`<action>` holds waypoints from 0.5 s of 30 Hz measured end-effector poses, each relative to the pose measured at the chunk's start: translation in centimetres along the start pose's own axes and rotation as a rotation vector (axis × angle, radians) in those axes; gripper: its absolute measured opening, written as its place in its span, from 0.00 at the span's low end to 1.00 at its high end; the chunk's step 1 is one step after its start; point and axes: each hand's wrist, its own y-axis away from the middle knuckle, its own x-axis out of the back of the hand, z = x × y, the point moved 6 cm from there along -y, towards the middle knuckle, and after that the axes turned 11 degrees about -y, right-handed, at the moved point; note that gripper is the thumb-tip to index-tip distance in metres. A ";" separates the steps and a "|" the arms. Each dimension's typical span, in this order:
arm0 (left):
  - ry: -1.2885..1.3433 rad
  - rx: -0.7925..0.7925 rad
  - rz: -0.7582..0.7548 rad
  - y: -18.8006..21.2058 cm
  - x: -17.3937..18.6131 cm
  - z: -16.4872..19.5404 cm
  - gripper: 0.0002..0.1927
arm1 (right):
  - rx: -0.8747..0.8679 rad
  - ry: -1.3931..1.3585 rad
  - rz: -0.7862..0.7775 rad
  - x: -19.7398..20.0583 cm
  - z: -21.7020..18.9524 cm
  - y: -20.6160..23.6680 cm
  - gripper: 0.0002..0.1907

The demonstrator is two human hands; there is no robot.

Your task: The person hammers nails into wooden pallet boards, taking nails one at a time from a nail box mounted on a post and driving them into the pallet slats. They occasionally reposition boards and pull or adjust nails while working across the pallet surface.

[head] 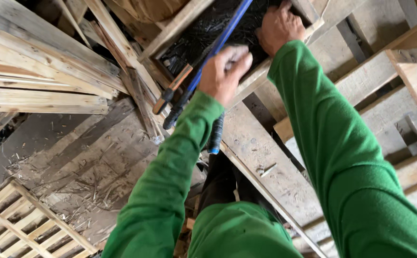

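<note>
Blue is the colour of the long bar (223, 36) that runs up past the wooden box (180, 24). The left hand (224, 71) is curled into a tight fist around a tool with a dark, ribbed grip (215, 134), which sticks out below the fist, just under the box. The right hand (278, 26) reaches into the box, its fingers (270, 12) bent down on the black nails (203, 31) inside; I cannot tell if it holds any. A wooden-handled tool (170, 91) leans at the box's lower edge. Loose planks (36, 71) lie to the left of the box.

Left hand (224, 71) grips blue-handled tool (215, 131); right hand (278, 26) (fingers hidden) in nail box (203, 33).
</note>
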 end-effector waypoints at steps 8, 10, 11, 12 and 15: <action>-0.010 0.231 0.246 -5.8 -6.9 -6.7 0.26 | 0.094 -0.038 -0.077 0.7 -0.6 0.2 0.24; -0.075 0.176 0.356 -6.9 -7.2 -7.3 0.27 | 0.067 -0.027 -0.084 0.6 -0.5 0.0 0.20; -0.110 0.144 0.412 -7.3 -7.1 -7.5 0.27 | 0.028 -0.019 -0.119 0.3 -0.4 -0.1 0.15; -0.036 0.145 0.403 -7.6 -7.3 -7.8 0.27 | -0.019 -0.009 -0.160 0.0 -0.1 0.0 0.12; 0.060 0.124 0.378 -7.8 -7.0 -7.6 0.27 | 0.152 -0.045 -0.001 1.1 -1.2 0.7 0.15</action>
